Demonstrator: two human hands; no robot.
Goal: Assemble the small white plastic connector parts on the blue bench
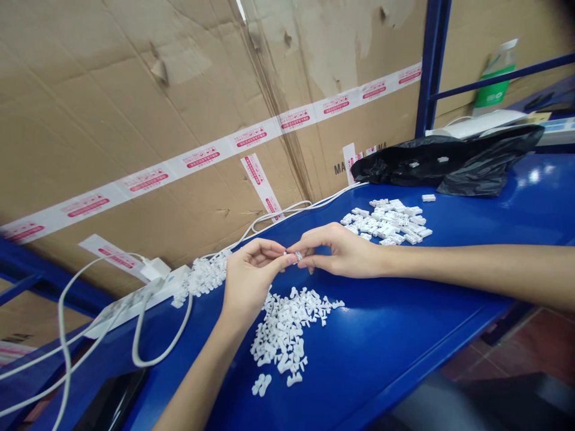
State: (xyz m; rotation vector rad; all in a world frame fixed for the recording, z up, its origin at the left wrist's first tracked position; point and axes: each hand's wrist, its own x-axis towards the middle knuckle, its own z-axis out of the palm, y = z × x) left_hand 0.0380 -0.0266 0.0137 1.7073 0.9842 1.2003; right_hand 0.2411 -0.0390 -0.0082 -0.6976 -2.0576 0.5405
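Observation:
My left hand [251, 272] and my right hand [344, 251] meet above the blue table, fingertips almost touching. Between them is a small white part [297, 255], pinched by the thumb and fingers of my right hand. My left thumb and index finger also close on it from the other side; its details are too small to tell. Just below the hands lies a loose pile of small white bone-shaped pieces [287, 329]. Behind my right hand is a heap of white rectangular pieces [389, 221]. More small white pieces [204, 276] lie behind my left hand.
A white power strip [135, 302] with looping white cables [184, 329] lies at the left, near a black phone-like object [112, 401]. A black plastic bag [471, 167] rests at the back right. Cardboard [202, 90] stands behind the blue table [381, 353].

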